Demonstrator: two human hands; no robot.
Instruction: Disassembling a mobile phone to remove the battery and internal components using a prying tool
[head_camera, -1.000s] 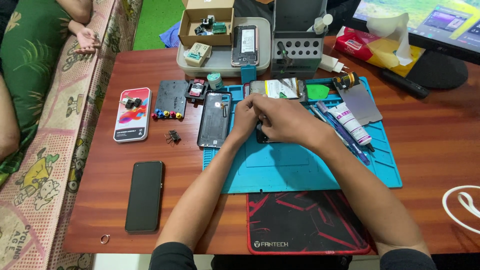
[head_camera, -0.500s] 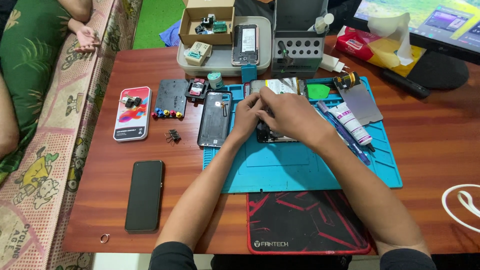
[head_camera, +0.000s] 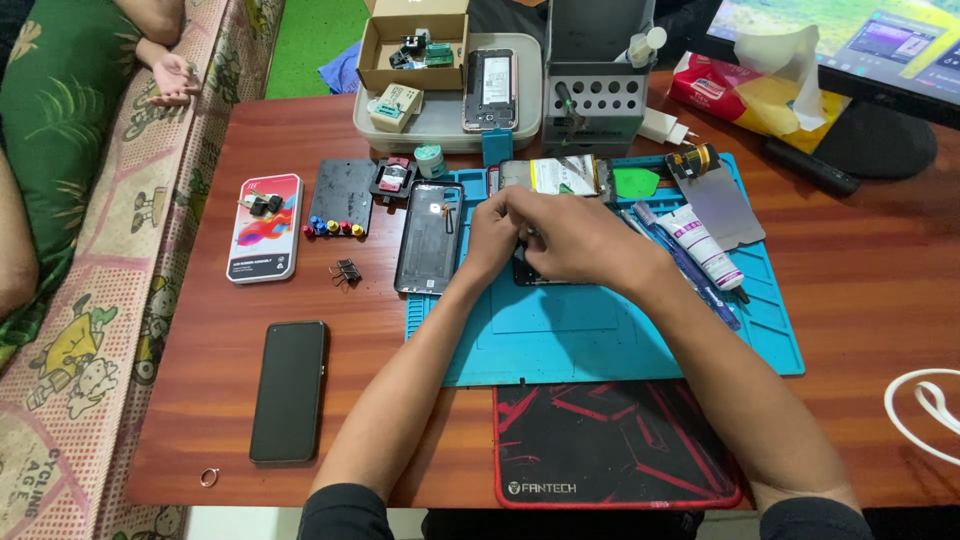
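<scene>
Both our hands meet over the middle of the blue repair mat (head_camera: 600, 330): our left hand (head_camera: 497, 232) and our right hand (head_camera: 580, 240) are curled together over a dark phone body (head_camera: 540, 276), of which only a thin lower edge shows beneath the fingers. Both hands seem to press or pinch on it, but we cannot tell exactly what each one grasps.

The mat lies on a reddish-brown wooden table (head_camera: 860, 300), toward its far half. A black and red mouse pad (head_camera: 610, 440) sits at the near edge, touching the mat. A grey phone back cover (head_camera: 429, 238) rests at the mat's left edge, just beside our left hand. A black phone (head_camera: 288, 390) lies face up near the table's left near corner. A white and red phone box (head_camera: 264, 226) sits farther along the left side. A white glue tube (head_camera: 700, 245) lies on the mat to the right. A cardboard box (head_camera: 410, 45) and a grey tray (head_camera: 440, 120) stand at the far edge. A patterned sofa (head_camera: 110, 300) runs along the table's left side, with another person's hand (head_camera: 172, 78) resting on it.

Compared with a moment ago, our hands have stayed over the same spot, with fingers shifted only slightly; nothing else on the table has moved.

A monitor (head_camera: 860, 50) at the far right corner is cut off by the frame. The small parts in the cardboard box are too tiny to identify.
</scene>
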